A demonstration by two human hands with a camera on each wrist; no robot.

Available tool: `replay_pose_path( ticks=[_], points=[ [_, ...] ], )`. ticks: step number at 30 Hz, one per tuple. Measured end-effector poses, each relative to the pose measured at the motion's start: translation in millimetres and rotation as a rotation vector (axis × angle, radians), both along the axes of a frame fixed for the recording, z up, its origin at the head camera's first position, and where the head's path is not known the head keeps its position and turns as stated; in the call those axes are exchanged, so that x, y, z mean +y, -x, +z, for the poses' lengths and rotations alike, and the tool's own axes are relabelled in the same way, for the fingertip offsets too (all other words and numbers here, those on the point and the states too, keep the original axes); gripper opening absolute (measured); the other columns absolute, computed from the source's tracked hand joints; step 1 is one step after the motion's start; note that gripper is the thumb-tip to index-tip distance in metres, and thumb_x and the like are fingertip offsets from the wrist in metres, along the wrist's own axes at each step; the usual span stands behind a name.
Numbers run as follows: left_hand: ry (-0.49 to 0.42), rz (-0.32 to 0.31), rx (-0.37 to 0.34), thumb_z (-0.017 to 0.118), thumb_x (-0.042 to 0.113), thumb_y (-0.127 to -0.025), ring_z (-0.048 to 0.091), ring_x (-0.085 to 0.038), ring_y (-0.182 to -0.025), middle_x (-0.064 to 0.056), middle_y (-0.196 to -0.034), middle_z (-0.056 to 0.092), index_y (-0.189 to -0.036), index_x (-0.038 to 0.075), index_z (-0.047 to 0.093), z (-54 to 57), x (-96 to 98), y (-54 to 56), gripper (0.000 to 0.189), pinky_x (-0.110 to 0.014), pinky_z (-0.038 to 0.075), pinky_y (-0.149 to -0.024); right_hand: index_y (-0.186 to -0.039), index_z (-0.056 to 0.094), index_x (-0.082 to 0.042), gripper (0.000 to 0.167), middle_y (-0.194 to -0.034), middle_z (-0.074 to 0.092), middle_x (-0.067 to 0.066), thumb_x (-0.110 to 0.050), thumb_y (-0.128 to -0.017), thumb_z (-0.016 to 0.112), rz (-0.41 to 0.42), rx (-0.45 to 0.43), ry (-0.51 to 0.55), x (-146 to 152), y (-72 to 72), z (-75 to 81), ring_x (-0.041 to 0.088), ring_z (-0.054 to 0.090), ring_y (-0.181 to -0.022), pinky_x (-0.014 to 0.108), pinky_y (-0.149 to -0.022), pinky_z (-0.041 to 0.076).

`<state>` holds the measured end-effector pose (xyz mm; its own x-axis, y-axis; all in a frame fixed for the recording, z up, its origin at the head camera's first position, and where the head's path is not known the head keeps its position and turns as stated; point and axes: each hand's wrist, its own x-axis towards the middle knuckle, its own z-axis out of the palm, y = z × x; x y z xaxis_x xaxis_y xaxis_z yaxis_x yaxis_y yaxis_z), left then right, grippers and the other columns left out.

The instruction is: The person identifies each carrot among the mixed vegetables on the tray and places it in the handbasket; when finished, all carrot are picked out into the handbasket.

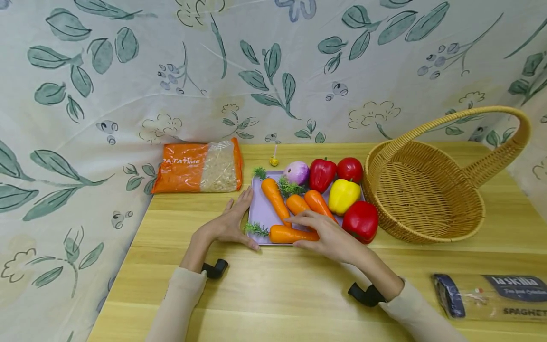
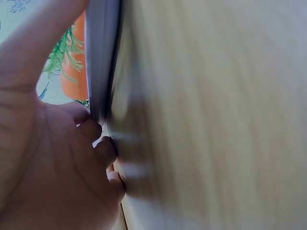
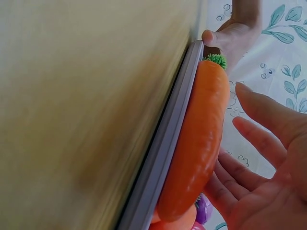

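Note:
A lilac tray (image 1: pixel 261 211) holds several orange carrots with green tops. The front carrot (image 1: pixel 290 234) lies along the tray's near edge. Also on or against the tray are a purple onion (image 1: pixel 296 173), a red bell pepper (image 1: pixel 322 174), a tomato (image 1: pixel 349 169), a yellow bell pepper (image 1: pixel 344 196) and another red bell pepper (image 1: pixel 361 222). My left hand (image 1: pixel 231 222) rests against the tray's left side, thumb near its front corner, fingers extended. Over the front carrot hovers my right hand (image 1: pixel 326 235), fingers spread; the right wrist view shows no grip on the carrot (image 3: pixel 199 139).
A wicker basket (image 1: pixel 423 199) with a tall handle stands right of the tray. An orange food packet (image 1: pixel 183 168) lies at the back left, and a small yellow wrapped lollipop (image 1: pixel 274 161) behind the tray. A spaghetti pack (image 1: pixel 491 297) is at the front right.

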<state>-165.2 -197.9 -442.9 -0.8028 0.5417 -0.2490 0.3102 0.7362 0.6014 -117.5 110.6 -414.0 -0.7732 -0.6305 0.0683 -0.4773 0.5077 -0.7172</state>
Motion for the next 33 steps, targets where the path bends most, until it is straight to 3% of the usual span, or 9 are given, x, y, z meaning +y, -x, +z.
replay_pose_path(
  ticks=[10, 25, 33],
  points=[
    [0.012, -0.005, -0.025, 0.095, 0.053, -0.066, -0.014, -0.027, -0.162, -0.011, -0.174, -0.018, -0.165, 0.007, -0.013, 2.7, -1.5, 2.0, 0.153, -0.057, -0.009, -0.131, -0.143, 0.064, -0.017, 0.048, -0.135, 0.067, 0.003, -0.015, -0.096, 0.074, 0.024, 0.031, -0.068, -0.8, -0.6, -3.0, 0.018, 0.062, -0.115, 0.038, -0.098, 0.055],
    [0.007, 0.002, -0.054, 0.095, 0.050, -0.069, -0.013, -0.027, -0.163, -0.010, -0.174, -0.017, -0.165, 0.007, -0.012, 7.2, -0.2, 1.3, 0.150, -0.057, -0.009, -0.131, -0.142, 0.066, -0.022, 0.045, -0.137, 0.068, 0.004, -0.012, -0.098, 0.071, 0.067, 0.054, -0.128, -1.5, 0.5, -1.7, 0.024, 0.064, -0.124, 0.049, -0.106, 0.054],
    [0.005, 0.001, -0.045, 0.095, 0.050, -0.069, -0.013, -0.027, -0.163, -0.010, -0.174, -0.017, -0.165, 0.007, -0.011, 5.7, -0.9, 1.5, 0.150, -0.057, -0.009, -0.131, -0.143, 0.065, -0.023, 0.046, -0.136, 0.068, 0.003, -0.012, -0.099, 0.069, 0.061, 0.035, -0.075, 2.2, -0.2, 3.4, 0.023, 0.062, -0.124, 0.046, -0.105, 0.055]
  ],
)
